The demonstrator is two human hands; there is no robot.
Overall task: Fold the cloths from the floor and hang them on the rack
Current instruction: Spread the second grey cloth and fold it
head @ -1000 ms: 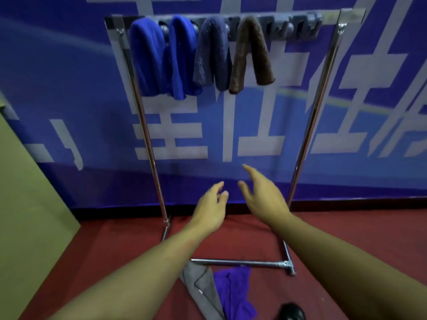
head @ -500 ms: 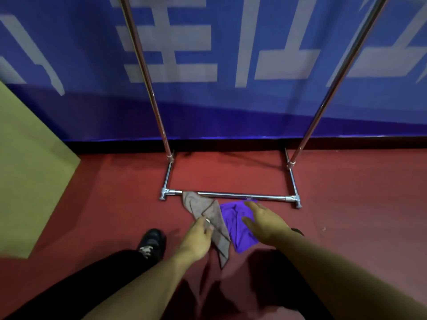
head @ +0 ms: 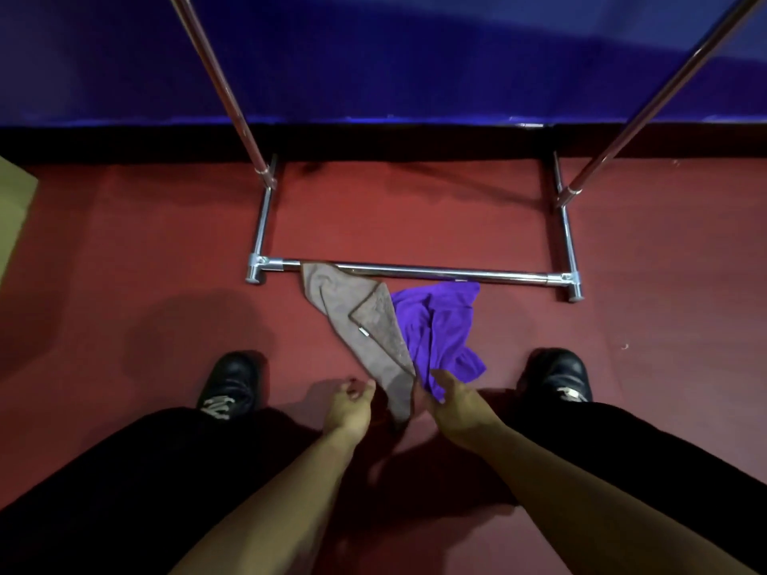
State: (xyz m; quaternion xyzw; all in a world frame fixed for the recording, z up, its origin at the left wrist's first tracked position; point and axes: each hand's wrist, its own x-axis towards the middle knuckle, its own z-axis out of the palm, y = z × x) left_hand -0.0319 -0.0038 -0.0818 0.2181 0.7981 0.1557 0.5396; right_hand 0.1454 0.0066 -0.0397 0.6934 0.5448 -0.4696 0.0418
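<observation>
Two cloths lie on the red floor in front of the rack's chrome base bar [head: 415, 272]. The grey-brown cloth [head: 357, 321] has its far corner draped over the bar, and its near end hangs raised between my hands. The purple cloth [head: 436, 325] lies crumpled against its right side. My right hand [head: 456, 408] pinches the near corner of the purple cloth where it meets the grey-brown one. My left hand [head: 348, 404] has curled fingers right beside the grey-brown cloth's near edge; whether it holds the cloth is hidden.
The rack's two chrome uprights [head: 232, 105] [head: 647, 105] rise out of view; its top rail is not visible. My black shoes [head: 230, 383] [head: 556, 375] stand either side of the cloths. A blue wall runs behind, and a tan panel [head: 12, 213] is at the left edge.
I have bent down from facing the rack's top rail to the floor. Both hands dropped to the cloths, then drew back to their near ends, and the grey-brown cloth's near end is now raised.
</observation>
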